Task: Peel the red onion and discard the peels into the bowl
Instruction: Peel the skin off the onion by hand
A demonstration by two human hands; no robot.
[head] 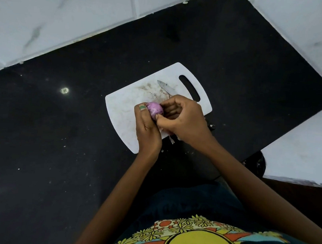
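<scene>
A small red onion (154, 110), purple and partly skinned, is held over a white cutting board (123, 107). My left hand (147, 129) grips it from the left, thumb on top. My right hand (183, 119) closes on it from the right, its fingertips pinching at the skin on the onion's lower side. A few pale peel scraps (171, 139) lie at the board's near edge under my right wrist. No bowl is in view.
A knife (165, 87) lies on the board behind my hands, its blade pointing far-left, its handle mostly hidden by my right hand. The board rests on a black counter (60, 134). White marble-tiled walls (68, 16) bound the far and right sides.
</scene>
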